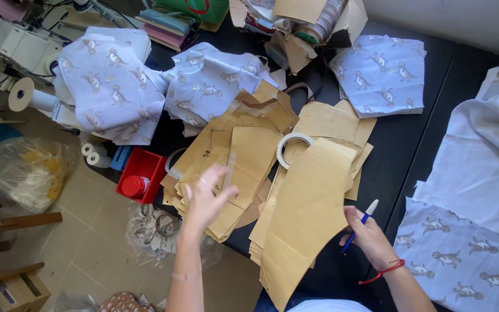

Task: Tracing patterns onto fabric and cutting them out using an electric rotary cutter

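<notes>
Far left, a red bin with a red-capped jar sits at the edge of the black table, below a pile of printed fabric. My left hand hovers over the left stack of brown paper patterns, fingers spread apart and blurred, gripping nothing that I can see. Just right of it lies a roll of tape on the paper. A big brown pattern piece hangs over the table's near edge, its right edge by my right hand. That hand is closed around a blue pen, white cap pointing up. Further right lies white cloth.
</notes>
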